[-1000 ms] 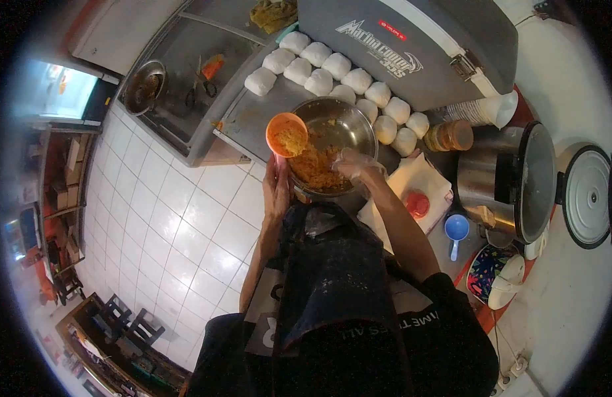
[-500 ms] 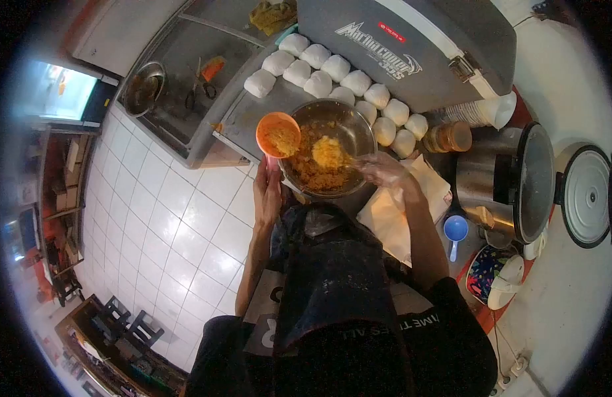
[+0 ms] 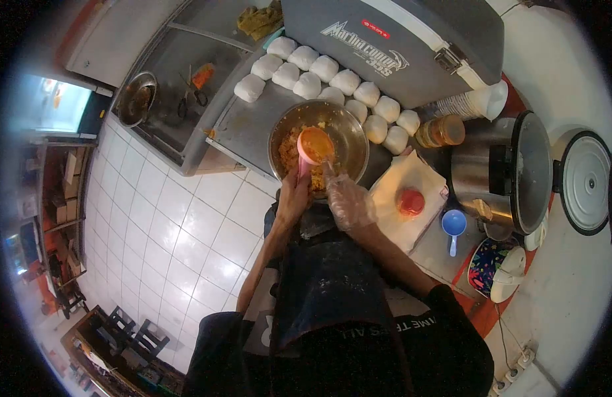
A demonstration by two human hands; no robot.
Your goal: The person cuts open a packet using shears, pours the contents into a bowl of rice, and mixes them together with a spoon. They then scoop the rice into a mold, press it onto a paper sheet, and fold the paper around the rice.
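Left hand [image 3: 294, 197] gripped the handle of an orange scoop [image 3: 315, 145], cup end held over the steel bowl [image 3: 355, 135], inside its rim, above the orange-yellow filling [image 3: 289, 153]. Right hand [image 3: 347, 202] wore a clear plastic glove, fingers loosely curled just beside the scoop handle at the bowl's near edge; could not tell whether it touched the scoop or pinched any filling. Bowl sat on the metal table [image 3: 253, 122], near the edge closest to the person. White dough balls [image 3: 308, 85] lay in two rows behind and to the right of the bowl, the nearest ones touching or almost touching its rim. Grey cooler box [image 3: 412, 40] stood behind the dough. Right of the bowl: white paper [image 3: 425, 175] with a small red lid [image 3: 410, 201] on it, blue scoop [image 3: 454, 225] just beside, big steel pot [image 3: 498, 175] further right. Brown jar [image 3: 441, 132] lay near the pot. Dark apron [image 3: 332, 291] covered the lower view.
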